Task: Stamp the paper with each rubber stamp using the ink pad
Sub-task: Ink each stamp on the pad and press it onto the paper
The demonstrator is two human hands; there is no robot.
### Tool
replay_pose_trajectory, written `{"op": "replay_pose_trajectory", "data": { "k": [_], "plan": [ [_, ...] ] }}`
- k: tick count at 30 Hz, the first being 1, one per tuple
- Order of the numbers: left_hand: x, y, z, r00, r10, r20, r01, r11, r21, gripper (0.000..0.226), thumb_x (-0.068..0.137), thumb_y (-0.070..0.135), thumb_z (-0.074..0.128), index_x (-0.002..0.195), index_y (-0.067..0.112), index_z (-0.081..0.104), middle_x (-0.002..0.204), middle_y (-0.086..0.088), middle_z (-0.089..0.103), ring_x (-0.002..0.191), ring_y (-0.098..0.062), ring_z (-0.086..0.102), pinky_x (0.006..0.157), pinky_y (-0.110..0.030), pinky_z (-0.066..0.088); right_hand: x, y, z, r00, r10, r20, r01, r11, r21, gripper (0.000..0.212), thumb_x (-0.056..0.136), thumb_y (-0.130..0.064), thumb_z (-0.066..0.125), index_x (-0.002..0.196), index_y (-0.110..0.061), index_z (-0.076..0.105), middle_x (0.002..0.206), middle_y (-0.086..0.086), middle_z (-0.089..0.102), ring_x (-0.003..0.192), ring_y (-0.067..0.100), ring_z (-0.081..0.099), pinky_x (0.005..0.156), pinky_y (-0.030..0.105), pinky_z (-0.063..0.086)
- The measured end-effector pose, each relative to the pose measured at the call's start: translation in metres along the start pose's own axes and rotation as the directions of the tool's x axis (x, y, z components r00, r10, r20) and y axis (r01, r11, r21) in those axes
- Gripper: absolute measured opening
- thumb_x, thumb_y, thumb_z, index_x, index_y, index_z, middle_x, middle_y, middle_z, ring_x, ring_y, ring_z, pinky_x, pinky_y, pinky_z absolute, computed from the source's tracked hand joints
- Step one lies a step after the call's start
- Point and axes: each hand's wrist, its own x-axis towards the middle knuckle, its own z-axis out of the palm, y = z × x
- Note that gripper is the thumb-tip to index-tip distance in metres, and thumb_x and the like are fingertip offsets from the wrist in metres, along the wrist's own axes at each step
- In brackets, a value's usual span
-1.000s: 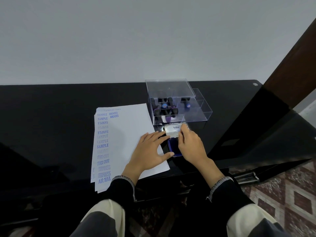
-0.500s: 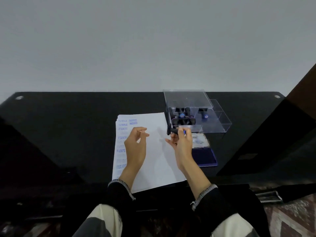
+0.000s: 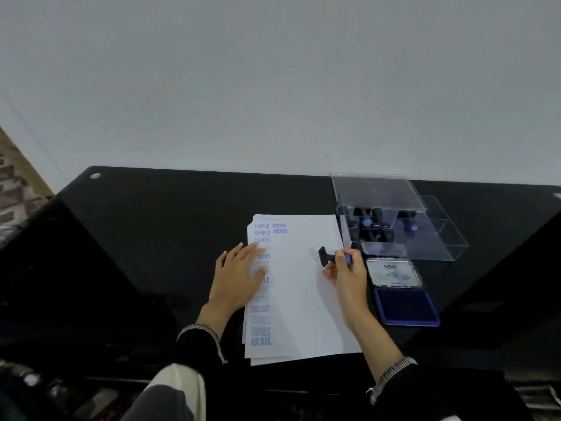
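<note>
Head cam: black glossy table (image 3: 151, 238), grey wall behind. Left hand (image 3: 239, 275) flat, fingers spread on paper (image 3: 303, 299). Right hand (image 3: 346, 271) grips rubber stamp (image 3: 326, 256), seemingly above sheet. Open ink pad (image 3: 405, 305), clear stamp box (image 3: 394, 220) at right.

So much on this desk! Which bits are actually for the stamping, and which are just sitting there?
For the stamping:
- rubber stamp, held in the right hand
- stack of paper, pressed flat by the left hand
- open blue ink pad
- clear plastic box with the other stamps

Just sitting there:
- black glass table
- patterned floor
</note>
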Motion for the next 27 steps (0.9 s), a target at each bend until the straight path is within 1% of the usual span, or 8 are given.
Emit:
{"op": "replay_pose_trajectory", "data": {
  "k": [5, 8, 10, 12, 15, 20, 23, 27],
  "plan": [
    [0.001, 0.000, 0.004, 0.999, -0.001, -0.041, 0.002, 1.000, 0.028, 0.045, 0.097, 0.050, 0.041, 0.140, 0.036, 0.042, 0.153, 0.015, 0.032, 0.145, -0.009, 0.017, 0.118, -0.037, 0.002, 0.011, -0.006, 0.006, 0.990, -0.117, 0.078, 0.131, 0.973, -0.190, 0.009, 0.097, -0.017, 0.052, 0.091, -0.015, 0.059, 0.083, 0.009, 0.061, 0.071, 0.012, 0.055, 0.068, 0.029, 0.051],
    [0.001, -0.002, 0.006, 0.998, 0.000, -0.060, 0.002, 0.999, 0.036, 0.045, 0.096, 0.052, 0.042, 0.138, 0.037, 0.043, 0.151, 0.016, 0.034, 0.144, -0.008, 0.019, 0.118, -0.036, 0.002, 0.027, -0.013, 0.024, 0.966, -0.168, 0.196, 0.226, 0.917, -0.327, 0.012, 0.099, -0.021, 0.047, 0.096, -0.014, 0.056, 0.080, 0.005, 0.059, 0.068, 0.011, 0.053, 0.067, 0.031, 0.046],
    [0.001, -0.003, 0.007, 0.997, 0.010, -0.077, -0.009, 1.000, 0.011, 0.045, 0.094, 0.054, 0.042, 0.136, 0.036, 0.045, 0.148, 0.016, 0.036, 0.143, -0.007, 0.021, 0.118, -0.036, 0.003, 0.040, -0.018, 0.038, 0.941, -0.168, 0.293, 0.284, 0.863, -0.418, 0.015, 0.102, -0.025, 0.041, 0.101, -0.016, 0.052, 0.077, 0.002, 0.055, 0.068, 0.015, 0.049, 0.067, 0.034, 0.044],
    [0.001, -0.003, 0.006, 0.997, 0.014, -0.079, -0.014, 1.000, 0.000, 0.046, 0.094, 0.054, 0.042, 0.136, 0.036, 0.046, 0.148, 0.017, 0.037, 0.143, -0.006, 0.021, 0.119, -0.036, 0.003, 0.051, -0.026, 0.051, 0.904, -0.188, 0.384, 0.378, 0.770, -0.514, 0.015, 0.102, -0.026, 0.038, 0.106, -0.015, 0.048, 0.076, 0.000, 0.053, 0.066, 0.016, 0.048, 0.062, 0.029, 0.040],
    [0.001, -0.003, 0.006, 0.996, 0.012, -0.088, -0.012, 1.000, -0.001, 0.044, 0.094, 0.051, 0.045, 0.136, 0.036, 0.045, 0.148, 0.017, 0.036, 0.143, -0.006, 0.020, 0.118, -0.036, 0.002, 0.068, -0.036, 0.067, 0.850, -0.181, 0.494, 0.473, 0.672, -0.569, 0.011, 0.102, -0.025, 0.041, 0.101, -0.014, 0.043, 0.074, 0.002, 0.052, 0.062, 0.013, 0.045, 0.054, 0.022, 0.034],
    [0.001, -0.002, 0.006, 0.996, 0.007, -0.091, -0.005, 1.000, 0.021, 0.044, 0.095, 0.051, 0.044, 0.136, 0.037, 0.044, 0.149, 0.018, 0.035, 0.143, -0.007, 0.020, 0.117, -0.036, 0.003, 0.083, -0.035, 0.083, 0.786, -0.054, 0.615, 0.565, 0.465, -0.681, 0.016, 0.102, -0.029, 0.041, 0.104, -0.013, 0.046, 0.090, 0.012, 0.062, 0.070, 0.024, 0.057, 0.064, 0.035, 0.050],
    [0.002, -0.002, 0.006, 0.996, -0.005, -0.087, 0.007, 1.000, 0.024, 0.045, 0.094, 0.052, 0.044, 0.137, 0.037, 0.044, 0.150, 0.018, 0.034, 0.143, -0.006, 0.019, 0.117, -0.036, 0.002, 0.083, -0.032, 0.088, 0.773, -0.035, 0.633, 0.587, 0.418, -0.694, 0.017, 0.102, -0.029, 0.041, 0.106, -0.014, 0.046, 0.095, 0.011, 0.064, 0.074, 0.025, 0.061, 0.071, 0.039, 0.054],
    [0.002, -0.001, 0.006, 0.996, -0.016, -0.085, 0.019, 0.999, 0.030, 0.046, 0.094, 0.052, 0.044, 0.138, 0.037, 0.043, 0.151, 0.018, 0.033, 0.144, -0.006, 0.018, 0.117, -0.034, 0.001, 0.079, -0.028, 0.092, 0.768, -0.035, 0.639, 0.610, 0.345, -0.714, 0.021, 0.101, -0.031, 0.041, 0.112, -0.014, 0.046, 0.097, 0.007, 0.063, 0.070, 0.018, 0.057, 0.069, 0.032, 0.053]
  ]
}}
